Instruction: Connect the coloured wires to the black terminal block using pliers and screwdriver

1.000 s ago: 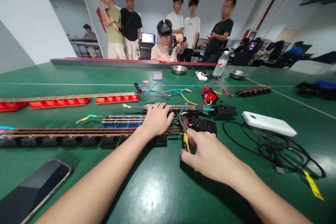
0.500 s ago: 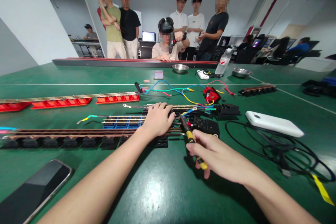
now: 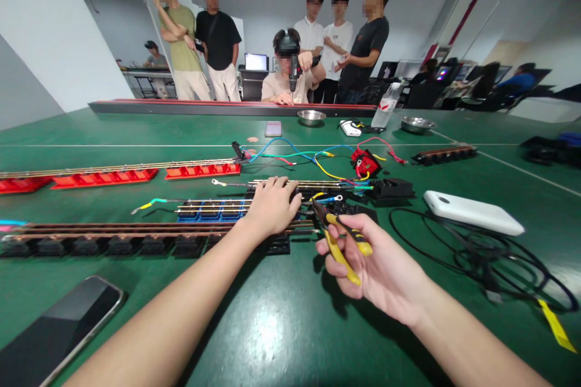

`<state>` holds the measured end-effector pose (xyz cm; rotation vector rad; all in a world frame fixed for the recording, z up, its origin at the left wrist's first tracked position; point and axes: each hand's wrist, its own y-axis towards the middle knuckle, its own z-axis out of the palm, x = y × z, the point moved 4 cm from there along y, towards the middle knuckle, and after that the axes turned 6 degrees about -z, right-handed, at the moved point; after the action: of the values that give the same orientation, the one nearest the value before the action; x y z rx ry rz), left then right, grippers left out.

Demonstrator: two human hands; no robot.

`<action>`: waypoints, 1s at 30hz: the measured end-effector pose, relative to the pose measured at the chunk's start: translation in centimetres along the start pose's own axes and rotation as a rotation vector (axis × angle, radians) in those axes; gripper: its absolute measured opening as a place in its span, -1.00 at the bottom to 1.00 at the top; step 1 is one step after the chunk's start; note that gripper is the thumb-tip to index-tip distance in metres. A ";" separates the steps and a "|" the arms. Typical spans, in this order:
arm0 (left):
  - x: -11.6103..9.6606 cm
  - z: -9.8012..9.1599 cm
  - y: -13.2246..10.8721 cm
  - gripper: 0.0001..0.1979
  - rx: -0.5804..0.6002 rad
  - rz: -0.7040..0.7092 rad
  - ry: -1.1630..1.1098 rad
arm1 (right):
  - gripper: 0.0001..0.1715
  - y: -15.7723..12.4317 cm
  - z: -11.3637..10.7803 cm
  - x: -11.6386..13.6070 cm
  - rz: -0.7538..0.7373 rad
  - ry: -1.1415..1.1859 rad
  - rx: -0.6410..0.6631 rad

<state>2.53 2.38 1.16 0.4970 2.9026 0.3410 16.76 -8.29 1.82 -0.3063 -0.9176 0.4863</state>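
My left hand (image 3: pixel 273 207) is draped over the busbar strips, its fingers curled around a black-based busbar strip (image 3: pixel 318 185) with brass-coloured bars. Beneath and beside it run a strip with a blue base (image 3: pixel 211 210) and a long copper-barred strip (image 3: pixel 136 231). In my right hand (image 3: pixel 363 260) is a pair of pliers (image 3: pixel 338 248) with yellow-and-black handles, which are spread apart. The pliers' dark jaws point at the strip ends just right of my left hand; whether they touch anything I cannot tell. A blue wire with a ring terminal (image 3: pixel 336 198) lies beyond the jaws.
A phone (image 3: pixel 59 329) lies at front left. To the right are a white power bank (image 3: pixel 474 213) and a coiled black cable (image 3: pixel 472 260). Red-based strips (image 3: pixel 106 178), a metal bowl (image 3: pixel 311 117) and a bottle (image 3: pixel 385 106) stand farther back. Across the table a person holds a drill (image 3: pixel 294 74).
My right hand has turned palm-up and the pliers' handles have spread apart. The blue wire's ring terminal now lies more level. My left hand has stayed in place.
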 end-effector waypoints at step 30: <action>0.0 0.0 0.0 -0.55 0.003 -0.003 0.002 | -0.46 -1.7 -11.4 7.9 -0.199 -0.045 -0.284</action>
<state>2.55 2.34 1.20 0.4922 2.9062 0.3376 30.54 -6.17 1.40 -0.4574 -1.0505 0.1789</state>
